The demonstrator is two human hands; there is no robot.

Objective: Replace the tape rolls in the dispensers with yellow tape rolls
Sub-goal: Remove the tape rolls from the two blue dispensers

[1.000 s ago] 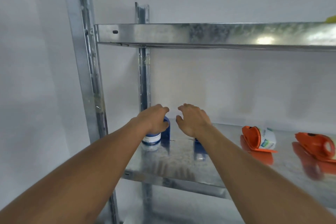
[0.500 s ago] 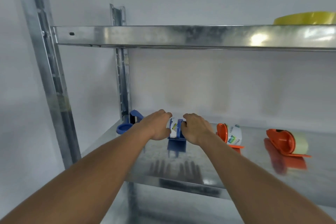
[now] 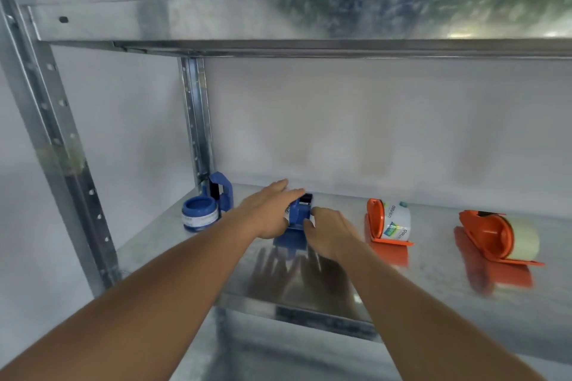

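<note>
While flanking dispenser [image 3: 297,217], both hands [image 3: 269,213]

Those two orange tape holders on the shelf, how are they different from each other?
The nearer orange dispenser carries a white roll with a printed label; the far-right orange dispenser carries a plain, pale, cloudy roll with no label showing. The far-right one looks bigger in this view and sits closer to the shelf's front edge. Both are orange, loaded with non-yellow tape, rest on the same metal shelf, and neither is touched by a hand.
</note>
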